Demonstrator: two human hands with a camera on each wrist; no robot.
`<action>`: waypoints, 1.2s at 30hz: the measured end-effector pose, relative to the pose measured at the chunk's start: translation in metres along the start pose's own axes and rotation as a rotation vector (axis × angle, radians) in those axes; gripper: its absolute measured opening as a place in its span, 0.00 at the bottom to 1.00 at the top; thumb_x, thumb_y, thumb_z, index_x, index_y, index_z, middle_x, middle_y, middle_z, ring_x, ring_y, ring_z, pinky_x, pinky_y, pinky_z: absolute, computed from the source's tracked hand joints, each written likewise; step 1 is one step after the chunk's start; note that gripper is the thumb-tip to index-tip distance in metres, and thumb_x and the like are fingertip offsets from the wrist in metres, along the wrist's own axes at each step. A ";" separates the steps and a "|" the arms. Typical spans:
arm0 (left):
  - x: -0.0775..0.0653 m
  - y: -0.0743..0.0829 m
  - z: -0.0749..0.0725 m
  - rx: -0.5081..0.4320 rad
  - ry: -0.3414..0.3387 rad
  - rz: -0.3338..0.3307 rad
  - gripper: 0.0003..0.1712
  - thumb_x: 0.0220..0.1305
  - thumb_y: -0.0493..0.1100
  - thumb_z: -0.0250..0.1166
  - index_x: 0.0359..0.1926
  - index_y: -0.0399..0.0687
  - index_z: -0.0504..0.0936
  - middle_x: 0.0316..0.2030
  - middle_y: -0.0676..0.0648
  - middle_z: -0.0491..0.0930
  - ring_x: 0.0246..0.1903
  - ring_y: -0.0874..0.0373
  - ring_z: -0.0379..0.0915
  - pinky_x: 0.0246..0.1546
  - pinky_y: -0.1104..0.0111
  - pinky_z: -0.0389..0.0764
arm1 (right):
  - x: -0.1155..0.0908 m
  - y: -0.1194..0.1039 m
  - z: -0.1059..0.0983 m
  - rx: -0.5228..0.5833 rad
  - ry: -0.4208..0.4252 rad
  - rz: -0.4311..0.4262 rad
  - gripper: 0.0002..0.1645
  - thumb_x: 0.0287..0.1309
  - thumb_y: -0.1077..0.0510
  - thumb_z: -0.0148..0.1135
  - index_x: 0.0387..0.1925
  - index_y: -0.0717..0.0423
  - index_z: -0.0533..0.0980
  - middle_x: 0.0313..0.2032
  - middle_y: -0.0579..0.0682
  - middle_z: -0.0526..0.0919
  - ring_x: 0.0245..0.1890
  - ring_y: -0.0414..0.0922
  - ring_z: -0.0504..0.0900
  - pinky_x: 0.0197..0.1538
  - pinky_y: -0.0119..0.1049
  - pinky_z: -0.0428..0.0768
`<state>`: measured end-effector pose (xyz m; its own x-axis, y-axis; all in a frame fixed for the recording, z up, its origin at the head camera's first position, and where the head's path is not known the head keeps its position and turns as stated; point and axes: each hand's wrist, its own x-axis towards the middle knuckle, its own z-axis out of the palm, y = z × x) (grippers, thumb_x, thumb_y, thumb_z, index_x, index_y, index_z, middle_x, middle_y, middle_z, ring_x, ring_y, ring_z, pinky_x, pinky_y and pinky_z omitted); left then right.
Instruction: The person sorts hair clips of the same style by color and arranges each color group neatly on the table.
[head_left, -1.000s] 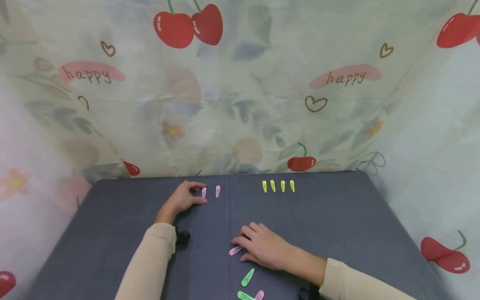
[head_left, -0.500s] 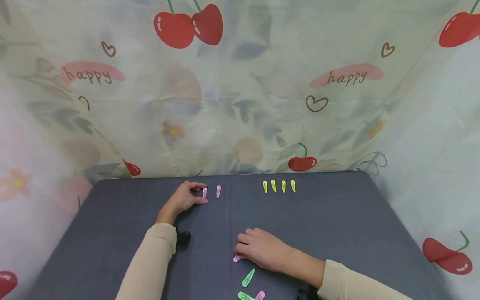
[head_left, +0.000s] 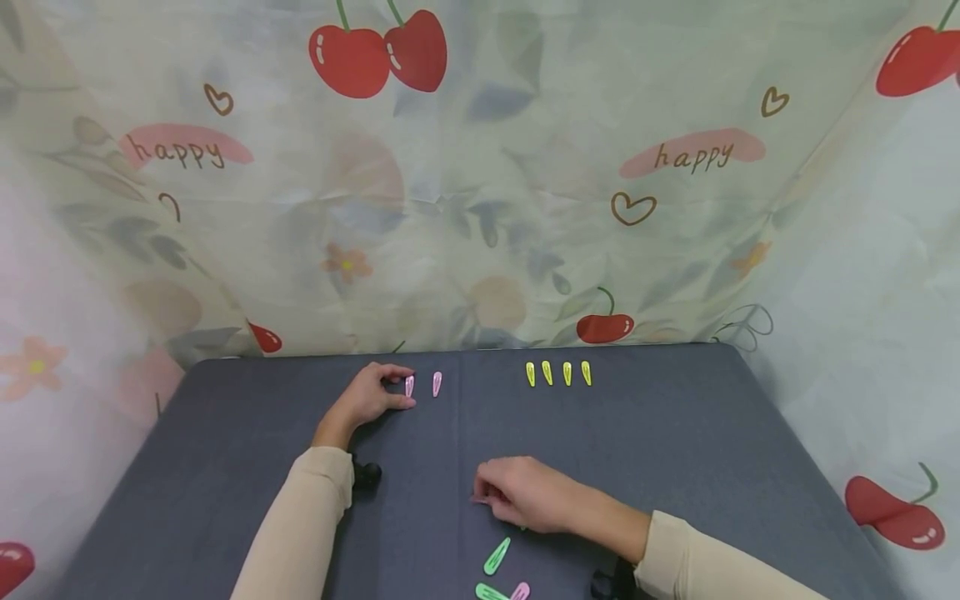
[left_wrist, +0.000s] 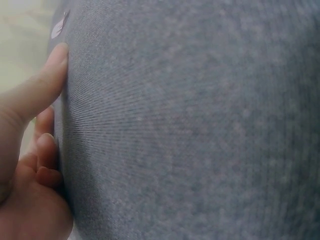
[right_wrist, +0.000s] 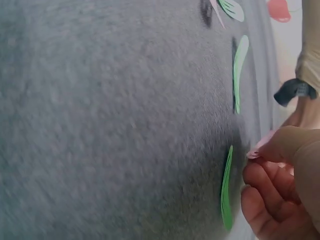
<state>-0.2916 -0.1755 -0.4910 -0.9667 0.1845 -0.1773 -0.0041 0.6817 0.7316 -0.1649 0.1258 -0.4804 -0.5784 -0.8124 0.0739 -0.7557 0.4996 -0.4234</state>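
At the far left of the dark table, my left hand (head_left: 366,395) rests with thumb and index finger at either end of a pink hair clip (head_left: 409,385). Whether they touch it is hard to tell. Another pink hair clip (head_left: 437,384) lies just to its right. Nearer me, my right hand (head_left: 531,495) pinches a third pink hair clip (right_wrist: 256,152) between thumb and fingertips, just above the cloth. Mostly hidden under this hand in the head view, a green hair clip (right_wrist: 227,192) lies close by in the right wrist view.
Several yellow hair clips (head_left: 567,373) form a row at the back right. Closer to me lie a green hair clip (head_left: 497,556), another green clip (head_left: 490,592) and a pink clip (head_left: 520,591) beside it. A printed curtain (head_left: 480,250) borders the table (head_left: 675,433).
My right hand has picked up the pink hair clip that lay on the cloth under its fingers, its fingers curling in around it. The left hand has stayed in place.
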 end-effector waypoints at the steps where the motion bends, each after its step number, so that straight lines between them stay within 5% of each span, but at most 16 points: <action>1: 0.000 0.000 0.000 -0.001 0.000 0.001 0.32 0.59 0.43 0.77 0.64 0.48 0.81 0.58 0.39 0.75 0.59 0.45 0.68 0.67 0.47 0.67 | 0.001 0.001 -0.001 0.029 -0.002 0.014 0.09 0.67 0.62 0.60 0.45 0.46 0.81 0.37 0.41 0.84 0.33 0.29 0.75 0.40 0.22 0.75; 7: -0.001 0.000 -0.002 -0.013 0.001 0.005 0.31 0.59 0.42 0.77 0.64 0.47 0.81 0.59 0.38 0.75 0.60 0.44 0.68 0.68 0.47 0.66 | 0.010 0.013 -0.009 0.112 0.056 0.098 0.13 0.67 0.62 0.60 0.49 0.46 0.82 0.33 0.40 0.82 0.30 0.30 0.73 0.39 0.25 0.75; 18: -0.001 -0.005 -0.001 -0.005 -0.001 0.006 0.31 0.59 0.43 0.77 0.64 0.47 0.81 0.57 0.38 0.76 0.59 0.45 0.68 0.66 0.47 0.68 | 0.049 0.043 -0.026 0.200 0.309 0.225 0.09 0.63 0.66 0.63 0.45 0.57 0.82 0.30 0.45 0.84 0.28 0.33 0.77 0.36 0.27 0.77; 36: 0.000 -0.004 -0.001 0.010 -0.003 0.039 0.31 0.59 0.43 0.77 0.64 0.48 0.81 0.56 0.39 0.76 0.57 0.46 0.69 0.65 0.48 0.69 | 0.114 0.082 -0.025 0.188 0.402 0.530 0.05 0.66 0.60 0.67 0.42 0.52 0.84 0.36 0.50 0.89 0.38 0.46 0.87 0.45 0.42 0.83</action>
<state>-0.2922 -0.1789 -0.4932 -0.9652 0.2135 -0.1511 0.0362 0.6813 0.7311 -0.3008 0.0821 -0.4839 -0.9515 -0.2800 0.1274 -0.2944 0.7085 -0.6414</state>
